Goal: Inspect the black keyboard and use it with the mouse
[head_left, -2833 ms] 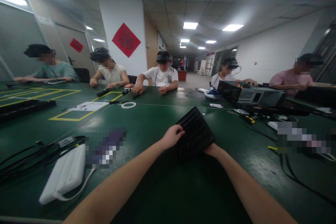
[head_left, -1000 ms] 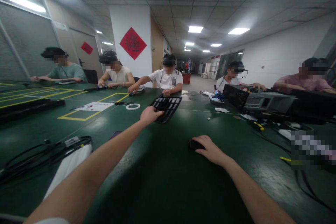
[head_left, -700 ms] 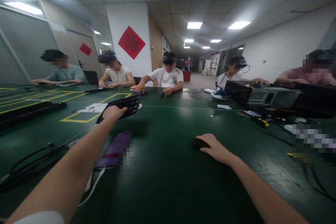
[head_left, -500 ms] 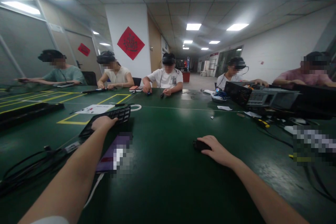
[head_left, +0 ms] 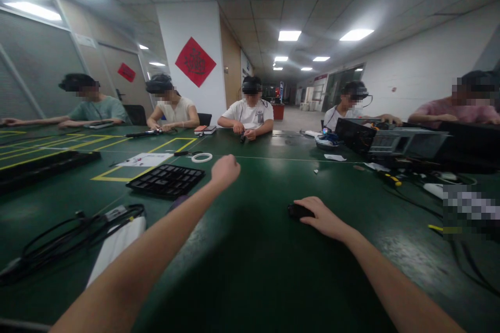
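My right hand (head_left: 321, 214) rests on the green table, its fingers wrapped round a small black computer mouse (head_left: 300, 211). My left hand (head_left: 225, 171) is raised over the table with its fingers curled in. Anything inside that grip is hidden from me. To its left a black tray with a grid of compartments (head_left: 166, 181) lies flat, apart from the hand. My left forearm covers most of a purple object (head_left: 177, 203) near the tray.
Black cables (head_left: 78, 234) and a white strip-shaped object (head_left: 119, 244) lie at left. Beyond the tray are a paper sheet (head_left: 144, 159) and a white ring (head_left: 202, 157). An opened computer case (head_left: 363, 138) stands at right. Several people wearing headsets sit across the table.
My left hand has let go of the black tray and moved right; the tray now lies flat. My right hand stays on the mouse. The person opposite has brought both hands together.
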`<state>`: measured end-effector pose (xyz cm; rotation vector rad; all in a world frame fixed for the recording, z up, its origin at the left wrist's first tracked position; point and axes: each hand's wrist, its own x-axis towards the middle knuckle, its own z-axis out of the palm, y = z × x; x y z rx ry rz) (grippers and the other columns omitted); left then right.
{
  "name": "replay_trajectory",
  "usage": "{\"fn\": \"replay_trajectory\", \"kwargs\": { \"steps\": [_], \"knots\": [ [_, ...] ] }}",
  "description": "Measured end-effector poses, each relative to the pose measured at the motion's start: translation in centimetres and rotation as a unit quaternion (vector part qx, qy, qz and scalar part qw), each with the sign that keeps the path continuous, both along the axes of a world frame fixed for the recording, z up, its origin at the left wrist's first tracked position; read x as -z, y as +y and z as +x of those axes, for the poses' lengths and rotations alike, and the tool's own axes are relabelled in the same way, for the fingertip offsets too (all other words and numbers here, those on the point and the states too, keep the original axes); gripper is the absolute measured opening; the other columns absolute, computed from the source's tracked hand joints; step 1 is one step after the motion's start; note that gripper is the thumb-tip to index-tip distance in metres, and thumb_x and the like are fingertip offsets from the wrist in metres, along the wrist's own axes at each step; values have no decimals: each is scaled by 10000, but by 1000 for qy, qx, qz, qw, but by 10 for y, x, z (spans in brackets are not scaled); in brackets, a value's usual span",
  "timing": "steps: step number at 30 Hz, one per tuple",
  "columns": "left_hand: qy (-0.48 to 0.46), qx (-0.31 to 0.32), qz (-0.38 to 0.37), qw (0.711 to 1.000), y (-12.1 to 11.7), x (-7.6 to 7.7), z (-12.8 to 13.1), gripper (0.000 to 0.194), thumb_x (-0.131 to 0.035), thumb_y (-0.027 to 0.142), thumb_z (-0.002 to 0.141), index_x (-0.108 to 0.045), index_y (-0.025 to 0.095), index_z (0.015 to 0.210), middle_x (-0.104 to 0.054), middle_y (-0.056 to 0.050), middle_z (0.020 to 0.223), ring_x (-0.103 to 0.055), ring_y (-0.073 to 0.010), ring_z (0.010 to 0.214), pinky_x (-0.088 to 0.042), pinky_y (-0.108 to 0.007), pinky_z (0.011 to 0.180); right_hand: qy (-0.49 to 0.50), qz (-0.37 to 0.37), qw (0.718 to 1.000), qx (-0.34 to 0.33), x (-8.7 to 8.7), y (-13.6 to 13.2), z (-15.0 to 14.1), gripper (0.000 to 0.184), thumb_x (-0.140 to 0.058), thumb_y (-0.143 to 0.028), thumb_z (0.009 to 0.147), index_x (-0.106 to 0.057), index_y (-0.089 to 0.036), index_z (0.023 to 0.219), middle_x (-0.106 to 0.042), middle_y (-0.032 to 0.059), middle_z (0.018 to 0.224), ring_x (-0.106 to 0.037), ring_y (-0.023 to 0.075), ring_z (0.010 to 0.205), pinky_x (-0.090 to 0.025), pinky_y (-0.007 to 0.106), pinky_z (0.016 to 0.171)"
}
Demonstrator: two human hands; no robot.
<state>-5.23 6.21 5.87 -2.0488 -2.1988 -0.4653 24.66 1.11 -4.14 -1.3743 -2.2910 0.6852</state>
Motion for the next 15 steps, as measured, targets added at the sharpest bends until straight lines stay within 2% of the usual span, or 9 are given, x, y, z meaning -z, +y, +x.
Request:
{"fn": "replay_trajectory", "kwargs": {
  "steps": [3,6,8,10,12,15],
  "knots": [
    [9,131,-26,991,-32,34,72,263,-357,263,866,-602,168,862,-644,-78,941,-598,-203,896,-463,-293,763,-2,50,998,34,-2,8,19,525,-534,-347,751,-456,-243,1259,-501,61,1265,-387,237,1197,-266,426,1044],
    [8,215,-70,974,-59,66,109,238,-385,269,867,-593,163,820,-649,-65,859,-608,-172,786,-476,-260,670,-18,134,982,132,-1,20,55,488,-492,-341,756,-489,-187,1219,-551,86,1208,-446,251,1136,-301,425,1010],
    [4,244,-92,965,-67,79,114,220,-394,271,871,-579,157,831,-645,-61,821,-604,-161,732,-476,-251,625,-55,170,956,232,3,27,81,470,-484,-320,748,-509,-158,1189,-579,108,1153,-483,258,1089,-322,417,988],
    [-2,262,-101,960,-67,85,111,215,-385,280,883,-560,159,860,-637,-51,813,-597,-150,719,-475,-243,620,-102,181,918,338,9,31,102,455,-466,-318,759,-510,-153,1180,-580,124,1134,-497,270,1072,-333,427,974],
    [-7,274,-103,956,-64,87,107,220,-362,284,895,-545,163,876,-628,-43,817,-591,-147,732,-474,-244,634,-143,145,884,421,16,30,114,464,-445,-332,778,-489,-147,1202,-564,147,1145,-489,293,1088,-343,448,961],
    [-9,282,-109,953,-61,87,104,221,-351,285,900,-534,164,874,-619,-49,823,-587,-159,755,-471,-254,638,-172,67,847,499,21,25,116,464,-418,-372,792,-480,-194,1217,-504,152,1234,-420,369,1156,-341,567,925]
  ]
}}
